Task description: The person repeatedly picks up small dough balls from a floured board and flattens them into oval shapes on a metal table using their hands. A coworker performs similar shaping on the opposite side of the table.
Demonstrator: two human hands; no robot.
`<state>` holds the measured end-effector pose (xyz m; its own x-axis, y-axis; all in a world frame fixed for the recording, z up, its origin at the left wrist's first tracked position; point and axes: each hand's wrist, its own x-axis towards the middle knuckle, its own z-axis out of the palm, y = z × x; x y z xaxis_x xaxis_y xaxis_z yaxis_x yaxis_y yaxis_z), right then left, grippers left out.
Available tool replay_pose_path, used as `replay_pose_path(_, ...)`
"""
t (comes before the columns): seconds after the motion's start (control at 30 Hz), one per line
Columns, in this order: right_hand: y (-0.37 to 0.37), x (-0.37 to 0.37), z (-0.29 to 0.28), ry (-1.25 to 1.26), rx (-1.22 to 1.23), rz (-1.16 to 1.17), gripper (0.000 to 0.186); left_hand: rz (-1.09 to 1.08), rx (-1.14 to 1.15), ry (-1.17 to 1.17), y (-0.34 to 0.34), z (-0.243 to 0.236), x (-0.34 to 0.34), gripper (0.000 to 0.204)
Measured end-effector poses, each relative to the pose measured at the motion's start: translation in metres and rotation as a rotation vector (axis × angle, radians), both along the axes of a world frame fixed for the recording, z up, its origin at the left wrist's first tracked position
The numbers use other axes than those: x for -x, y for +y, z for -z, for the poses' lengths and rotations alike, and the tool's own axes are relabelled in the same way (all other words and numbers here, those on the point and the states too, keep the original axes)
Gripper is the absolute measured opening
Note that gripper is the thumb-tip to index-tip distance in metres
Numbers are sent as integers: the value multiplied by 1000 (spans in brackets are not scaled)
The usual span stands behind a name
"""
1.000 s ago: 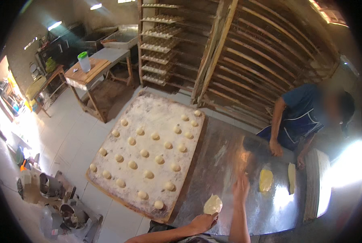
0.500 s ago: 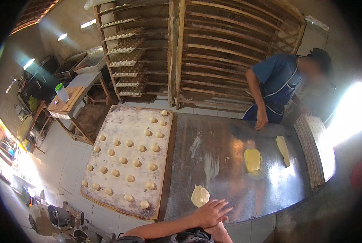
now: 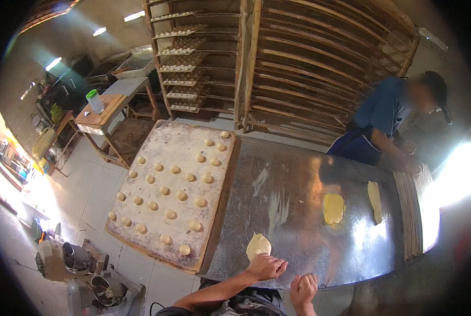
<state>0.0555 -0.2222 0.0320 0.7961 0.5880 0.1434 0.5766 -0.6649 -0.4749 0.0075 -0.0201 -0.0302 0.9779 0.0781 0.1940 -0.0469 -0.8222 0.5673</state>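
My left hand (image 3: pixel 267 267), its fingers curled in, is at the near edge of the metal table, against or just over the lower edge of a flattened piece of dough (image 3: pixel 258 245). A short way to its right is my right hand (image 3: pixel 304 289), held up with its fingers folded over. Nothing shows in either hand. Farther right on the table lie a yellow slab (image 3: pixel 333 208), looking like butter or margarine, and a long pale strip of dough (image 3: pixel 374 202).
Left of the table, a floured board (image 3: pixel 167 150) bears several dough balls. Wooden racks (image 3: pixel 298 84) stand behind, some shelves filled. A co-worker (image 3: pixel 385 118) in blue leans at the far right, by a stack of thin upright boards (image 3: pixel 408 216). Machines (image 3: pixel 96 279) stand at lower left.
My hands were crossed together; now they are apart with fingers curled. The co-worker's arm has left the table's far edge and reaches toward the stack of boards. The view has shifted slightly.
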Motion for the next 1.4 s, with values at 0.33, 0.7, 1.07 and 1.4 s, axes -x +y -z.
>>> replay_pose_path(0.33, 78, -65, 58, -40, 145, -459, 70, 32, 266, 3, 24, -30, 16, 19)
replay_pose_path(0.7, 66, -82, 69, -117, 294, -416, 55, -122, 361, -35, 27, -27, 21, 25)
replay_pose_path(1.07, 43, -70, 69, -57, 155, -287, 68, -210, 488, 103, 22, -35, 33, 47)
replay_pose_path(1.4, 68, -108, 68, -43, 143, -203, 66, -216, 449, 17, 21, -33, 36, 45)
